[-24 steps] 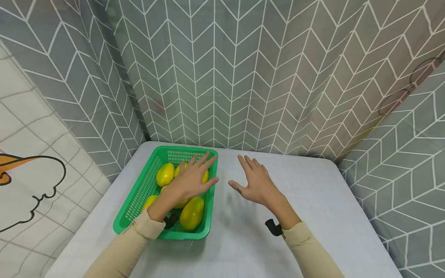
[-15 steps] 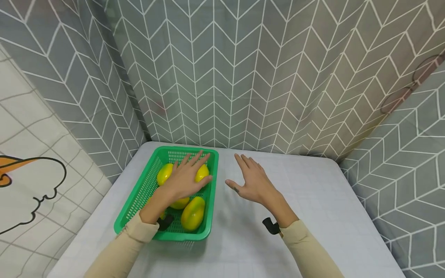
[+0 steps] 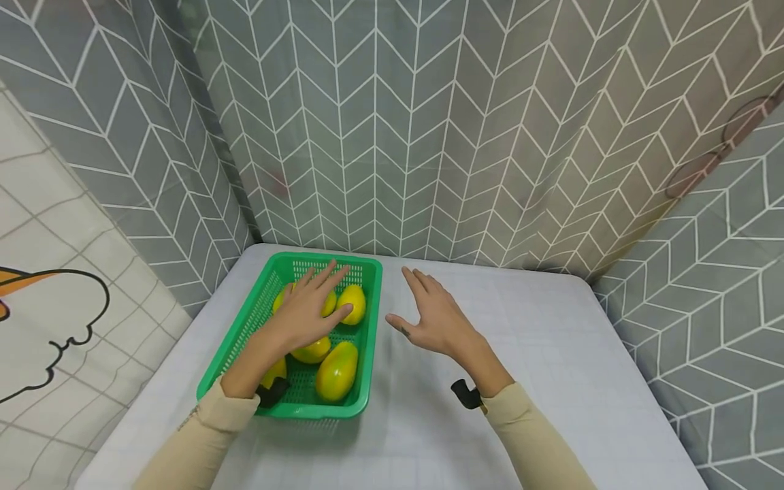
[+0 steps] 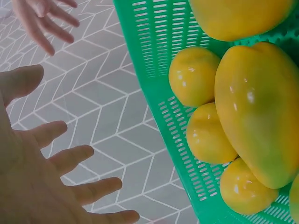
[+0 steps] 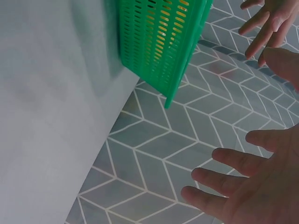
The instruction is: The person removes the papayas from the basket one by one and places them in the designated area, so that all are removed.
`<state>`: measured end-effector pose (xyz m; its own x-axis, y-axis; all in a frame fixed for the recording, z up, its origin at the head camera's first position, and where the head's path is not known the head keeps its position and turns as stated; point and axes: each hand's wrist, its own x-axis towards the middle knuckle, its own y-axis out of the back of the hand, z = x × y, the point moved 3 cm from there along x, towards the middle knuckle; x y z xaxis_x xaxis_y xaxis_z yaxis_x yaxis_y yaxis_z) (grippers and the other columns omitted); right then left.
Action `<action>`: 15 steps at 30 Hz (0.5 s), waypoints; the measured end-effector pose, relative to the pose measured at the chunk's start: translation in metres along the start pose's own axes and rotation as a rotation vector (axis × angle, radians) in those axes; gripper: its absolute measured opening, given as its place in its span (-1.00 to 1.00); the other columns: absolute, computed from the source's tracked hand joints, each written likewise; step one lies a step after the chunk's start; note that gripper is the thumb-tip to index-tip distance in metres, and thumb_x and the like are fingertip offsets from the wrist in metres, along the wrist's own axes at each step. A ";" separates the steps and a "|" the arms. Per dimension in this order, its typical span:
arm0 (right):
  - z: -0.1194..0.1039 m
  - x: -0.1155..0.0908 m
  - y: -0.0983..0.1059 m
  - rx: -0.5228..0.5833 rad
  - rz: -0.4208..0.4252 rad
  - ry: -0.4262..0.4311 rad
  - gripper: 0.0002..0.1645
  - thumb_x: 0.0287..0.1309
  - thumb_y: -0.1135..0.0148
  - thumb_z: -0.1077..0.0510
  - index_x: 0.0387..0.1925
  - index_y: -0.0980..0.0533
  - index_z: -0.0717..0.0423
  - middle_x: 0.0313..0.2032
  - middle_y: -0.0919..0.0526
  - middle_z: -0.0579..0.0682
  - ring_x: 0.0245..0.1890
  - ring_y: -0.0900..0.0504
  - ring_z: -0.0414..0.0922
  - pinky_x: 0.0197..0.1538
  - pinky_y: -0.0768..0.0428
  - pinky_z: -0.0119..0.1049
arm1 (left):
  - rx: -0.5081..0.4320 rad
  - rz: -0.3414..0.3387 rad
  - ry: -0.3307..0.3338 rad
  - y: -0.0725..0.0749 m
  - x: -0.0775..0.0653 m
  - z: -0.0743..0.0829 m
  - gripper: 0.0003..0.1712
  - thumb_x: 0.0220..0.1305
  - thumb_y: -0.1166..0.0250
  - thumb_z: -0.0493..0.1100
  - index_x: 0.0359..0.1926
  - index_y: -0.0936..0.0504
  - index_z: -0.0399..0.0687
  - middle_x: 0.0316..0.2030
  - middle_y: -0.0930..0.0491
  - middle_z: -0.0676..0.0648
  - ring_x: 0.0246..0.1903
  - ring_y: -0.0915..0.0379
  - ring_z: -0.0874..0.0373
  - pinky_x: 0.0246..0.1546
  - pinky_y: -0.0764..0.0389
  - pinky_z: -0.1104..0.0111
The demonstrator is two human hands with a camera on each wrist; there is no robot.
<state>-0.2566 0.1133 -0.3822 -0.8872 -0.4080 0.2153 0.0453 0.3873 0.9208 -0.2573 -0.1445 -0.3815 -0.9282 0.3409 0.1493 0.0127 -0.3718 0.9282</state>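
Note:
A green plastic basket (image 3: 372, 333) stands on the left of the table and holds several glossy yellow fruits (image 3: 352, 304). One, yellow-green and mango-shaped (image 3: 337, 371), lies near its front right corner. My left hand (image 3: 300, 313) hovers over the basket with fingers spread and hides part of the fruit. In the left wrist view, that hand (image 4: 51, 186) is apart from the basket and fruit. My right hand (image 3: 437, 316) hangs above the table right of the basket, its palm facing inward. Straight fingers and nothing held show in the right wrist view of that hand (image 5: 252, 182).
A white cloth covers the table (image 3: 520, 354), which extends to the right of the basket. Grey curtains (image 3: 392, 136) with white chevron lines hang behind and at both sides. A black strap (image 3: 467, 393) sits at my right wrist.
My left hand has drifted left over the basket, uncovering the yellow fruit at the back right. My right hand has shifted slightly left. The fruit stays put in the basket.

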 end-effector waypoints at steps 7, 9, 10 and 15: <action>-0.006 0.001 -0.002 0.028 -0.011 -0.010 0.15 0.37 -0.26 -0.38 0.71 -0.02 0.03 0.63 -0.21 0.22 0.61 -0.27 0.23 0.58 -0.33 0.28 | -0.023 0.028 0.024 0.009 -0.014 -0.012 -0.13 0.57 -0.12 0.28 0.71 -0.09 0.14 0.70 0.00 -0.23 0.59 0.07 -0.57 0.40 -0.01 -0.63; -0.007 0.000 -0.003 0.037 -0.011 -0.011 0.15 0.36 -0.28 -0.36 0.71 -0.03 0.04 0.63 -0.21 0.23 0.61 -0.27 0.24 0.56 -0.34 0.29 | -0.031 0.033 0.028 0.011 -0.018 -0.015 -0.15 0.58 -0.11 0.27 0.70 -0.10 0.11 0.69 -0.02 -0.25 0.59 0.08 -0.58 0.41 0.00 -0.62; -0.007 0.000 -0.003 0.039 -0.013 -0.011 0.15 0.36 -0.28 -0.36 0.71 -0.02 0.03 0.63 -0.21 0.23 0.61 -0.27 0.24 0.56 -0.34 0.29 | -0.037 0.035 0.030 0.012 -0.020 -0.016 -0.15 0.58 -0.12 0.26 0.70 -0.11 0.09 0.69 -0.02 -0.25 0.59 0.09 -0.58 0.42 0.00 -0.61; -0.010 0.000 -0.005 0.057 -0.036 -0.014 0.15 0.36 -0.28 -0.36 0.71 -0.02 0.01 0.64 -0.19 0.22 0.61 -0.26 0.24 0.55 -0.36 0.30 | -0.045 0.053 0.039 0.019 -0.028 -0.022 -0.15 0.59 -0.13 0.23 0.69 -0.13 0.03 0.68 -0.05 -0.29 0.58 0.07 -0.60 0.46 -0.01 -0.56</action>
<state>-0.2523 0.1028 -0.3832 -0.8943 -0.4108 0.1775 -0.0123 0.4191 0.9079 -0.2396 -0.1799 -0.3752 -0.9405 0.2861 0.1835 0.0463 -0.4270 0.9031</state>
